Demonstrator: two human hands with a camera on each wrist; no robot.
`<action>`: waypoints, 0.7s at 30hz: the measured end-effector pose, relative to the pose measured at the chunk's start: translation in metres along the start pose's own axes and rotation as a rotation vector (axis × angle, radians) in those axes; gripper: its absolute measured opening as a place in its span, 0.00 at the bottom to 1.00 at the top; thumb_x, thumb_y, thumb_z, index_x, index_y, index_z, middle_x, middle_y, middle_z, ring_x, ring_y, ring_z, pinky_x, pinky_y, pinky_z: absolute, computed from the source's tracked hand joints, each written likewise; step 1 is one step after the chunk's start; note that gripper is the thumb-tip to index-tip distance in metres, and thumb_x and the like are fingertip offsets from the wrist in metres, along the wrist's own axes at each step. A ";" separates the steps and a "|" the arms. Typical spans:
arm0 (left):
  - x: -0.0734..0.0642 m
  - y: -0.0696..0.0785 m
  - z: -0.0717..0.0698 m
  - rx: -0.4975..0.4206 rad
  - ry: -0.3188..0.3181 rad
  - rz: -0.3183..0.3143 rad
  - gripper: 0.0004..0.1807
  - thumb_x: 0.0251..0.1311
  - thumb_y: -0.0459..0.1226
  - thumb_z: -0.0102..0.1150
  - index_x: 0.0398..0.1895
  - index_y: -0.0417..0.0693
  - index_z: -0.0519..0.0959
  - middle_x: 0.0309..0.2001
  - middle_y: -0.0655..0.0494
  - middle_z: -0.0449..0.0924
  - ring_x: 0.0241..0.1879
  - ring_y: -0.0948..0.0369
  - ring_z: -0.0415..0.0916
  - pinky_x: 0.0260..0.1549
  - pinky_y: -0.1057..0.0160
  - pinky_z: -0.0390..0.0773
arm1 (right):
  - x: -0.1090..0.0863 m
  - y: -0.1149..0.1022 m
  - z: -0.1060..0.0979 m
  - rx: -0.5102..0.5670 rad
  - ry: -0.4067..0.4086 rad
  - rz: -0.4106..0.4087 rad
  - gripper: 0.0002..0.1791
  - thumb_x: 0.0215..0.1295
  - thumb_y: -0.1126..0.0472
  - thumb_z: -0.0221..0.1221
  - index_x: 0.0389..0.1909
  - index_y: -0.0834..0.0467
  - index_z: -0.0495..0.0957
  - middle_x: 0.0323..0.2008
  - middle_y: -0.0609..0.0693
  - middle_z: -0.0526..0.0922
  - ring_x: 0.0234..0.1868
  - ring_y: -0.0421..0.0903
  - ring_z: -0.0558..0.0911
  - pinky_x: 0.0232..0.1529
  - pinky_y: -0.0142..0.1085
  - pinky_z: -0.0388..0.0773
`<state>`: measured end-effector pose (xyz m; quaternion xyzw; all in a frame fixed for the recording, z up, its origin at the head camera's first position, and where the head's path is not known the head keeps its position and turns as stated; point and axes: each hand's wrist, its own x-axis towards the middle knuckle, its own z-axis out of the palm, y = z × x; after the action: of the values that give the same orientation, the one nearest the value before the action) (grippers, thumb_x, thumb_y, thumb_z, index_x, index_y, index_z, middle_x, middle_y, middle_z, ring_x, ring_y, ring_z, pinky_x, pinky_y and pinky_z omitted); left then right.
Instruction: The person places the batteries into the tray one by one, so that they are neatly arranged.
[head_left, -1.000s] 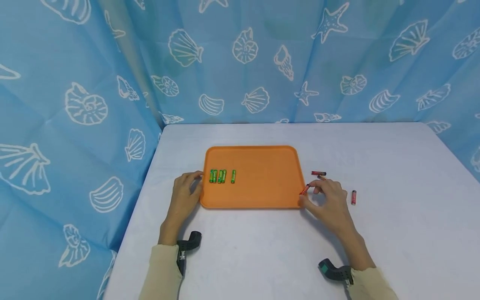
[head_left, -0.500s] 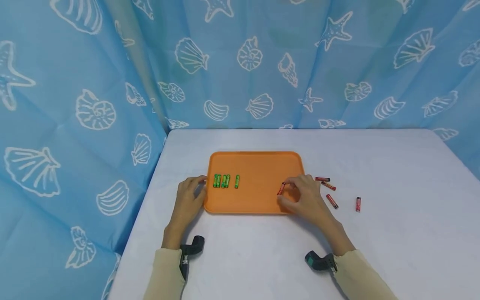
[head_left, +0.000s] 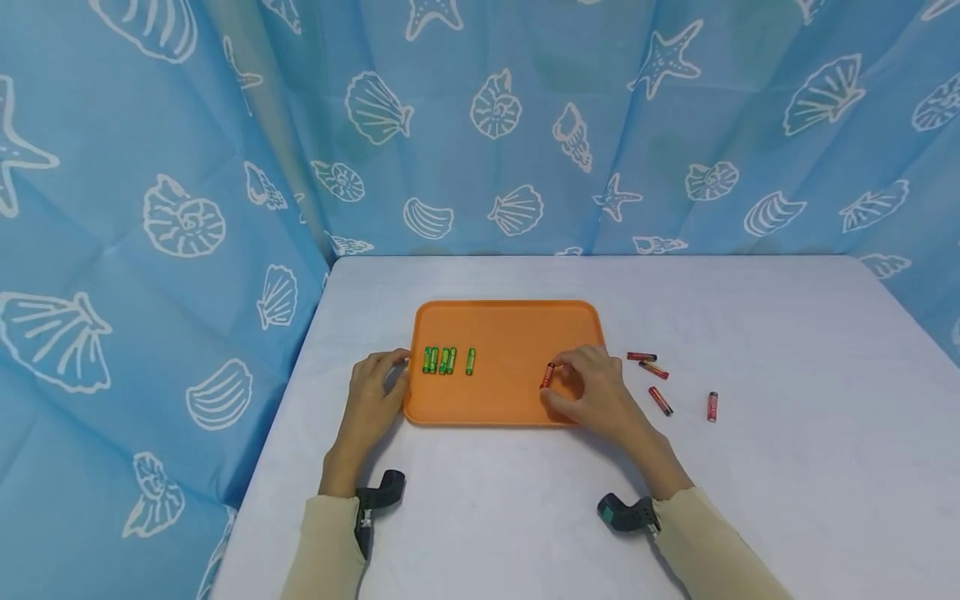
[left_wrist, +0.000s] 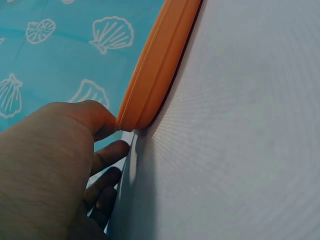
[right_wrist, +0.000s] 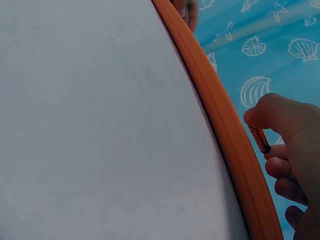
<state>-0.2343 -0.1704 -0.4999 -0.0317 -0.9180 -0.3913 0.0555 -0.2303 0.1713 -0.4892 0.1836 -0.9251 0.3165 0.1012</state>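
Note:
My right hand (head_left: 603,396) pinches a red battery (head_left: 547,375) between thumb and fingertip, over the right part of an orange tray (head_left: 517,329). In the right wrist view the battery (right_wrist: 259,139) stands tilted between thumb and finger, its black end at the fingertip, beyond the tray rim (right_wrist: 225,120). Several green batteries (head_left: 446,361) lie side by side in the tray's left half, one set apart to the right. At the left rim rests my left hand (head_left: 369,396); its thumb touches the tray edge (left_wrist: 145,85) and the other fingers are loosely bent, holding nothing.
Several loose red batteries (head_left: 660,401) lie on the white tablecloth (head_left: 787,483) right of the tray. A blue curtain (head_left: 450,125) with white shells hangs behind the table and along its left side. Each wrist wears a black camera mount (head_left: 630,512).
My right hand has carried the red battery leftward from the tray's right rim to over its inside, slowing lately. Its move uncovers loose red batteries. My left hand stays at the left rim.

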 end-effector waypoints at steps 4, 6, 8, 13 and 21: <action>0.001 -0.003 0.002 -0.003 0.007 0.000 0.20 0.72 0.40 0.52 0.65 0.52 0.75 0.62 0.51 0.71 0.70 0.50 0.57 0.69 0.44 0.60 | 0.012 -0.006 0.006 -0.016 -0.009 -0.047 0.24 0.56 0.50 0.72 0.50 0.56 0.79 0.43 0.48 0.77 0.54 0.51 0.70 0.52 0.51 0.61; 0.001 -0.003 0.002 -0.001 0.006 0.003 0.20 0.72 0.40 0.52 0.65 0.52 0.75 0.61 0.51 0.71 0.69 0.50 0.57 0.69 0.45 0.60 | 0.018 -0.011 0.010 -0.025 -0.028 -0.066 0.24 0.55 0.50 0.72 0.50 0.56 0.79 0.43 0.48 0.77 0.53 0.51 0.70 0.53 0.52 0.62; 0.001 -0.003 0.001 0.004 0.008 0.009 0.20 0.72 0.40 0.52 0.65 0.52 0.75 0.61 0.51 0.72 0.69 0.50 0.58 0.69 0.45 0.60 | 0.025 -0.016 0.015 -0.038 -0.051 -0.082 0.24 0.56 0.49 0.71 0.51 0.56 0.79 0.43 0.48 0.77 0.52 0.51 0.70 0.54 0.53 0.62; 0.002 -0.004 -0.002 0.000 0.026 0.028 0.19 0.72 0.40 0.52 0.64 0.52 0.75 0.60 0.52 0.72 0.69 0.51 0.58 0.69 0.46 0.61 | 0.038 -0.027 0.027 -0.034 -0.079 -0.119 0.24 0.58 0.48 0.69 0.52 0.55 0.78 0.44 0.47 0.76 0.51 0.49 0.69 0.54 0.52 0.61; 0.002 -0.005 -0.002 -0.017 0.022 0.027 0.19 0.72 0.38 0.53 0.64 0.51 0.76 0.60 0.52 0.72 0.68 0.50 0.59 0.68 0.46 0.61 | 0.052 -0.034 0.042 -0.045 -0.113 -0.128 0.24 0.59 0.47 0.69 0.51 0.55 0.79 0.45 0.47 0.77 0.51 0.49 0.69 0.50 0.47 0.61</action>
<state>-0.2365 -0.1752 -0.5015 -0.0400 -0.9136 -0.3985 0.0706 -0.2665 0.1057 -0.4877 0.2577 -0.9225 0.2778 0.0732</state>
